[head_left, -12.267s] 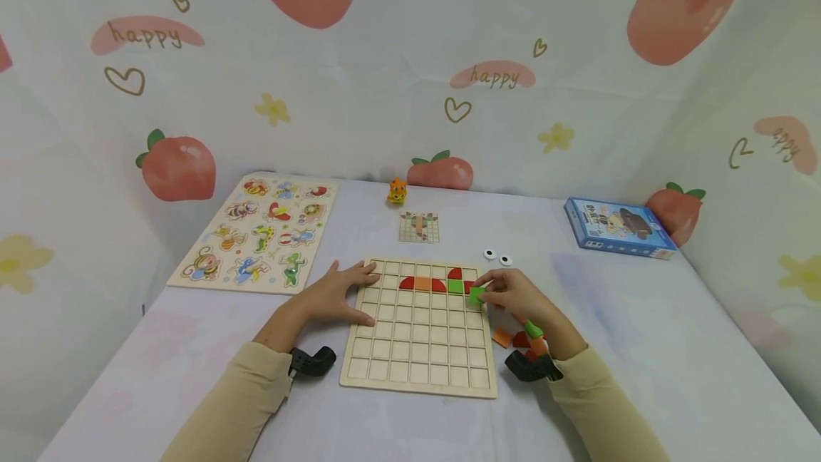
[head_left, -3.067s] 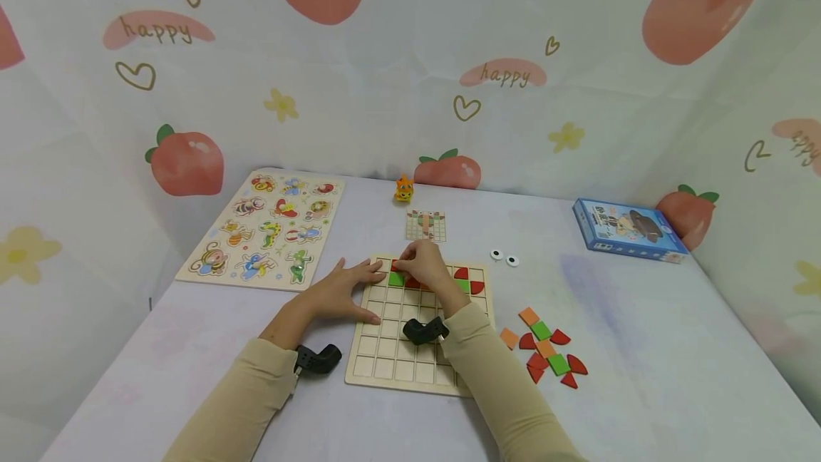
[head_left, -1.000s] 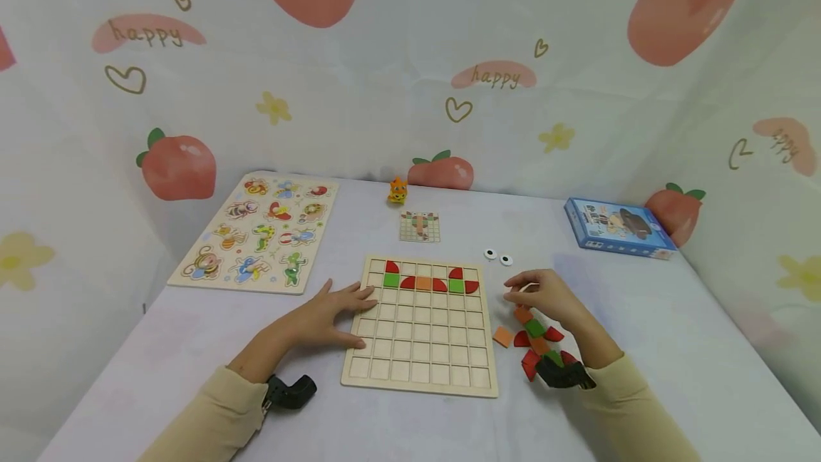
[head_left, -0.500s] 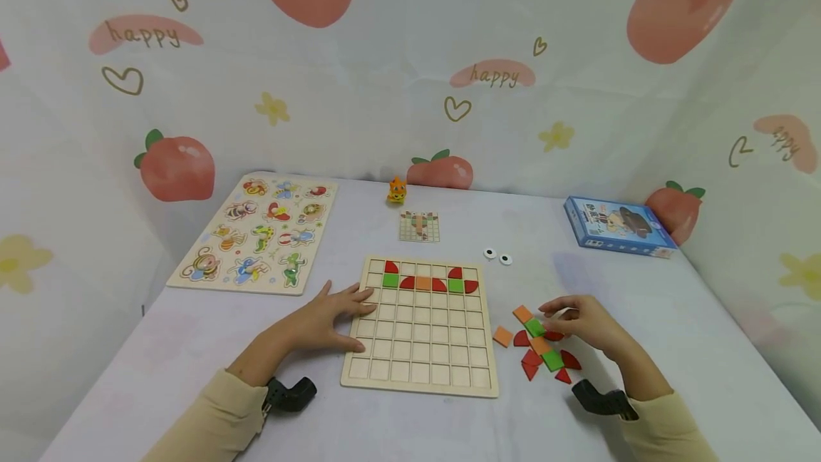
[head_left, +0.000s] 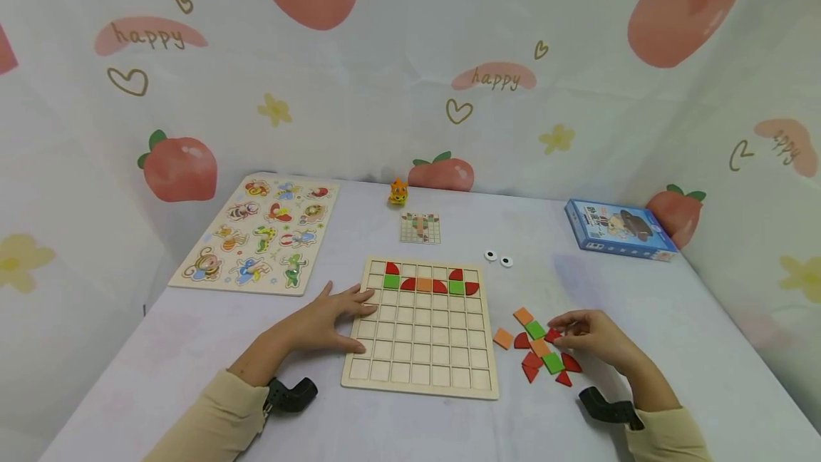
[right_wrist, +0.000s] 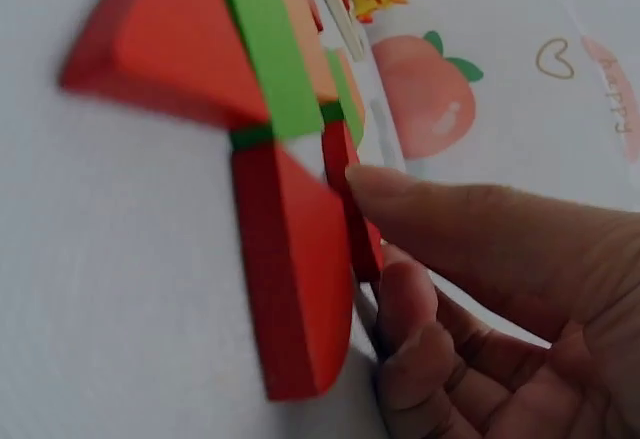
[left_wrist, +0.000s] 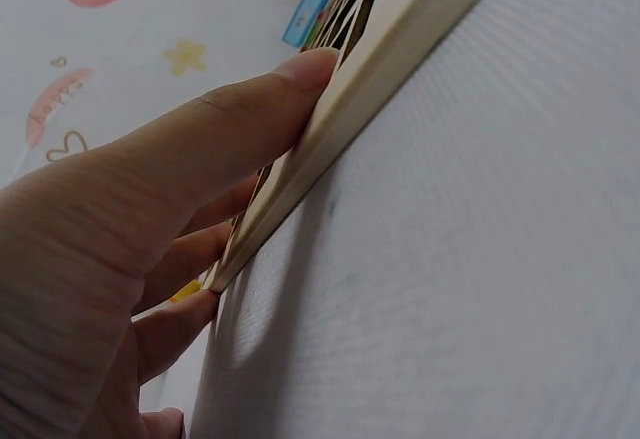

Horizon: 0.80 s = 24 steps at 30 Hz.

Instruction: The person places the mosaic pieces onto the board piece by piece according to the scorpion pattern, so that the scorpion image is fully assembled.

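My left hand [head_left: 323, 319] rests with spread, straight fingers on the left rim of a wooden grid board [head_left: 420, 391]; the left wrist view shows its thumb [left_wrist: 310, 69] on the board's edge. Near the board's top, red quarter-circle tiles, green squares [head_left: 391, 281] and an orange square [head_left: 424, 285] lie in the cells. Right of the board, my right hand [head_left: 596, 337] pinches a red quarter-circle tile [right_wrist: 355, 199] between thumb and fingers, at the edge of the loose tiles. Another red quarter-circle tile [right_wrist: 300, 269] lies close below it in the right wrist view.
Loose orange squares [head_left: 503, 338], green squares [head_left: 552, 363] and red tiles lie between board and right hand. Beyond the board are a pattern card [head_left: 420, 229], two eye pieces [head_left: 490, 256] and a small toy figure [head_left: 398, 192]. An insect puzzle [head_left: 256, 234] and blue box [head_left: 618, 229] flank them.
My right hand has gone from the board's upper left to the loose tiles and pinches a red quarter-circle tile. Since the oldest frame, the board has gained a green square and red tile at upper left.
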Available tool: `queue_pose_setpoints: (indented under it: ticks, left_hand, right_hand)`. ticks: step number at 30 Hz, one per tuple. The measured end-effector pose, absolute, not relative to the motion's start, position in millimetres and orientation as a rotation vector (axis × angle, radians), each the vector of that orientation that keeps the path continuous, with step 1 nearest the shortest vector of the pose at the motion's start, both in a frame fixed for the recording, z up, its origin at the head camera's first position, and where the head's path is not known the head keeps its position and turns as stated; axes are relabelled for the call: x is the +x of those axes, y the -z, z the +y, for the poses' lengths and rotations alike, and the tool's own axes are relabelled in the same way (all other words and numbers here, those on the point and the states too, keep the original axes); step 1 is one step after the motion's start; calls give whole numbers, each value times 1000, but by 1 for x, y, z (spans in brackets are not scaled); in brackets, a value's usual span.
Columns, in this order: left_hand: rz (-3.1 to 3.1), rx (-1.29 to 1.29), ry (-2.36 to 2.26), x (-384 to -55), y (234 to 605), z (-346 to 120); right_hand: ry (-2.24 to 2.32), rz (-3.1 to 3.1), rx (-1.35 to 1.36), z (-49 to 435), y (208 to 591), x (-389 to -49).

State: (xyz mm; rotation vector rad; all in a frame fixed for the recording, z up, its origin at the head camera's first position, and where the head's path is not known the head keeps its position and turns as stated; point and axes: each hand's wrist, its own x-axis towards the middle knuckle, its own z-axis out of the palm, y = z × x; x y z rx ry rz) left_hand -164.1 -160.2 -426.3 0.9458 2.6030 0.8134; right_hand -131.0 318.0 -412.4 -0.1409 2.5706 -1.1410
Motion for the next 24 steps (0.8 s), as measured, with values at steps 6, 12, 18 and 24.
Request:
queue_pose_setpoints:
  ticks: [6, 12, 18, 24]
  left_hand:
    - [2610, 949, -807, -164, 426, -160]
    - [2604, 944, -815, -163, 425, -160]
    - [2605, 946, -813, -163, 426, -160]
    - [2610, 948, -807, -164, 426, -161]
  right_hand:
    - [1171, 2561, -171, 318, 414, -130]
    - [1147, 2580, -171, 315, 412, -130]
    - [1121, 2570, -214, 316, 411, -132]
    - [1072, 2593, -243, 315, 405, -137]
